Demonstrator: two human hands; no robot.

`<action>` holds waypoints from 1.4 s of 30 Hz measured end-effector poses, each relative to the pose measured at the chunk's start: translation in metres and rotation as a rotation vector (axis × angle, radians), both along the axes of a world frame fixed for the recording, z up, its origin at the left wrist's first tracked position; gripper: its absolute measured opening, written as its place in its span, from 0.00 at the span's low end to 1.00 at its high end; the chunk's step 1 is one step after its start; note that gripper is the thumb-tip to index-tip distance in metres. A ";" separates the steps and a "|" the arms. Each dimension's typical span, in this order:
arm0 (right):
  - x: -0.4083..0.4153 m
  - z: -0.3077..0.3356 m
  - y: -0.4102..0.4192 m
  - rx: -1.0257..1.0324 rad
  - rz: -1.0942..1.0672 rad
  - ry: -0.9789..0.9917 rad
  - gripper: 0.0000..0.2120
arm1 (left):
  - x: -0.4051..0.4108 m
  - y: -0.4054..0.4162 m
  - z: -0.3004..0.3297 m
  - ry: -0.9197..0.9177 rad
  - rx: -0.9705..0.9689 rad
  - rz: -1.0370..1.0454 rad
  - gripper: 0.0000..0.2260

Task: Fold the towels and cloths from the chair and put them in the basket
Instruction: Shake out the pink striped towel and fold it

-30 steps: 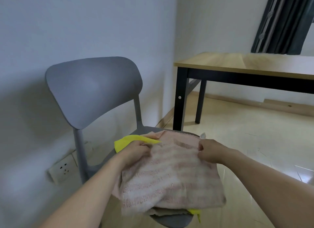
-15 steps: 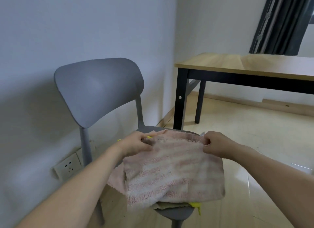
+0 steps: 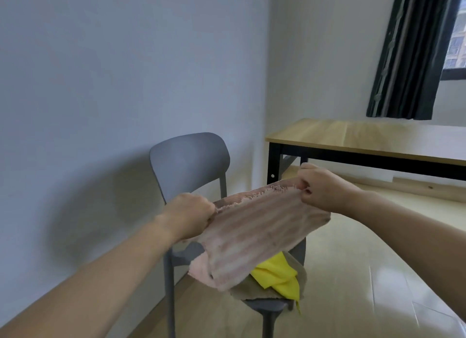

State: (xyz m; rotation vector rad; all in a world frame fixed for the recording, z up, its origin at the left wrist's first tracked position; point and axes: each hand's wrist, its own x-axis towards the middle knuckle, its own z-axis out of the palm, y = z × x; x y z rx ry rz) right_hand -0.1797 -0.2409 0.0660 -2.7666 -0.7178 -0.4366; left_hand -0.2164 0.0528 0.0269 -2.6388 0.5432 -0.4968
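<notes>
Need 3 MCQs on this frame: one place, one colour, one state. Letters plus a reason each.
1. Where does the yellow cloth lie?
A on the table
B on the chair seat
C on the floor
2. What colour is the towel held up?
A pink striped
B blue
C green
3. How is the towel held?
A left hand only
B both hands pinch its top edge
C draped on the chair back

Answers:
1 B, it lies on the grey chair seat, atop a beige cloth.
2 A, pale pink bands show.
3 B, left hand and right hand each grip an end.
</notes>
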 end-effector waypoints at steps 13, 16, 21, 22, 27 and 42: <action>-0.016 0.026 0.005 0.026 -0.099 0.250 0.16 | -0.022 -0.004 0.029 -0.104 -0.061 0.084 0.15; -0.003 0.028 0.007 0.021 -0.135 0.330 0.15 | -0.011 -0.011 0.042 -0.050 -0.050 0.143 0.09; 0.045 0.002 0.016 -0.022 -0.186 0.477 0.10 | 0.036 -0.020 0.036 0.046 0.046 0.250 0.11; 0.058 -0.008 0.018 -0.025 -0.189 0.488 0.10 | 0.052 -0.021 0.028 0.067 0.065 0.274 0.11; 0.131 -0.087 0.026 0.050 -0.221 0.459 0.11 | 0.128 -0.019 -0.053 0.137 -0.027 0.316 0.07; 0.148 -0.195 -0.006 0.233 -0.466 0.384 0.11 | 0.178 -0.004 -0.178 0.508 -1.372 0.113 0.09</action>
